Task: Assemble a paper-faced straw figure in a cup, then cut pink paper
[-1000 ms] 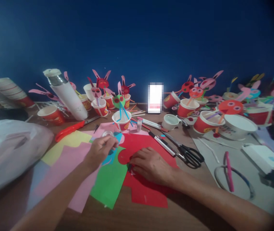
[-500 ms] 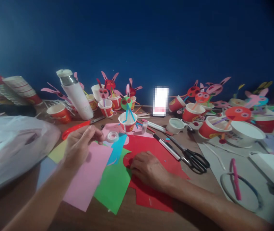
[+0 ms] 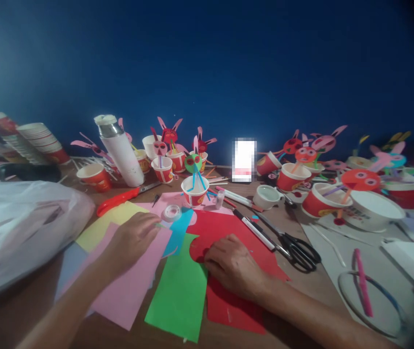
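My left hand is over the pink paper sheet, fingers bent and pressed together. A tiny green bit shows at its fingertips, too small to name. My right hand lies on the red paper, its fingers curled at the edge of a round red paper piece. Beside those fingers is the green paper sheet. Blue paper and a roll of clear tape lie beyond the left fingertips. A paper cup with a green-headed straw figure stands ahead.
Black scissors and markers lie to the right, near a mug of liquid. Red-handled scissors, a white thermos and a plastic bag are on the left. Several decorated cups line the back beside a bright phone.
My left hand has lowered towards the pink sheet and turned palm down. The green sheet has swung so its lower end lies further right. My right hand stays by the round red piece.
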The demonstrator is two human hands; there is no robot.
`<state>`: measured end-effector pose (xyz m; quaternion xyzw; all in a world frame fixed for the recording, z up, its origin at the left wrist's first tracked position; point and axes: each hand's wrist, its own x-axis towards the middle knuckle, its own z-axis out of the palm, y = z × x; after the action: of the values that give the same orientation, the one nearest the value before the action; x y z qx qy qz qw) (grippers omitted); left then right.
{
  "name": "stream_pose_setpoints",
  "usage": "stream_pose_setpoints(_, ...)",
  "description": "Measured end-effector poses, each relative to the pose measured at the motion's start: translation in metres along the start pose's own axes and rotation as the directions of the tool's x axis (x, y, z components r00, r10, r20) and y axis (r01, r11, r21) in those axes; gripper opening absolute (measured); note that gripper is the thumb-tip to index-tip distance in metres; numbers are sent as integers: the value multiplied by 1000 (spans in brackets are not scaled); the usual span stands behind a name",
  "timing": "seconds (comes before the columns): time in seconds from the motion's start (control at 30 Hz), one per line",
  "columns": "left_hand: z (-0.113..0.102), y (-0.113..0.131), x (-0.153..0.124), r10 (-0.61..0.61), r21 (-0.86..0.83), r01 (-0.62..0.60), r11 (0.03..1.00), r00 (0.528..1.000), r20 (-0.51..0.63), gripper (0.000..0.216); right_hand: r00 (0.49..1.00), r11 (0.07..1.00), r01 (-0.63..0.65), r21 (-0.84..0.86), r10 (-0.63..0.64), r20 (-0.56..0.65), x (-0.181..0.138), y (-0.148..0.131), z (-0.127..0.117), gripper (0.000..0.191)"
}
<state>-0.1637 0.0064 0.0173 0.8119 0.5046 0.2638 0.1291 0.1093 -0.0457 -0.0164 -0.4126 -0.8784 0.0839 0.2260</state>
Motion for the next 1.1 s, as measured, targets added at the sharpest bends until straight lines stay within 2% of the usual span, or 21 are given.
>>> stream_pose_setpoints(0.13, 10, -14, 1, 174, 210, -182, 961, 983, 55, 27, 1000, 1000, -10, -20, 9, -20, 0, 1, 1, 16)
stream_pose_setpoints(0.3, 16, -14, 3, 248, 337, -265, 903, 964, 96, 26, 999, 1000, -17, -20, 17, -30, 0, 1, 3, 16)
stream_pose_setpoints(0.67, 16, -8, 6, 211, 350, -257, 901, 963, 166, 31, 999, 999, -30, -25, 29, -44, 1, 3, 6, 19)
stream_pose_setpoints(0.9, 16, -7, 5, 201, 323, -234, 917, 970, 133, 31, 999, 999, -29, -13, 29, -32, 2, 1, 3, 18)
stream_pose_setpoints(1.1, 21, -23, 6, 186, 354, -207, 912, 978, 94, 35, 998, 999, -40, 28, 41, -37, 2, 1, 4, 15)
